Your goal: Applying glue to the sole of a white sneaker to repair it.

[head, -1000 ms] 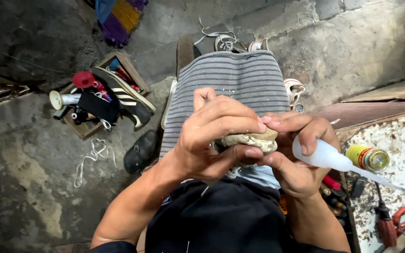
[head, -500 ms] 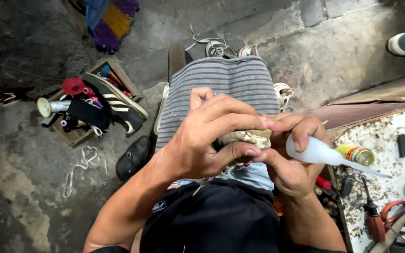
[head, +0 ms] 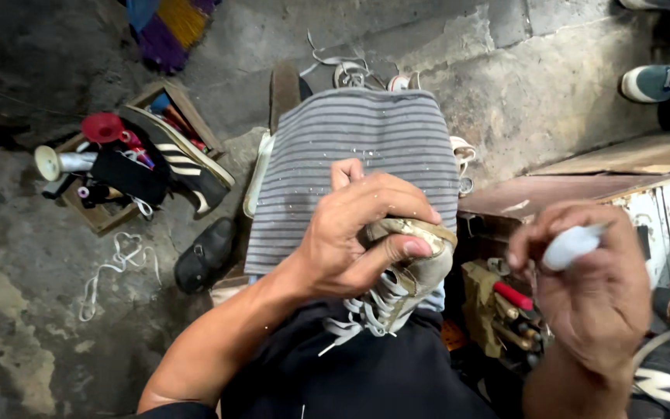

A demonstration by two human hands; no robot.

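Observation:
My left hand (head: 358, 233) grips a worn beige sneaker (head: 409, 275) with white laces, held toe-up over my lap above a grey striped cloth (head: 350, 147) draped on my knee. The thumb presses on the side of the shoe near the sole edge. My right hand (head: 595, 287) is off to the right, apart from the shoe, closed around a small white squeeze bottle (head: 574, 244) whose tip points up and right.
A wooden box (head: 102, 217) on the concrete floor at left holds a black striped shoe (head: 180, 167), thread spools and a red item. A black shoe (head: 205, 256) lies beside my knee. Tools (head: 505, 306) sit in a box at right. Another person's teal shoe (head: 661, 81) shows top right.
My right hand with the white bottle has pulled away from the sneaker to the right. The left hand keeps hold of the shoe, now turned so the laces show.

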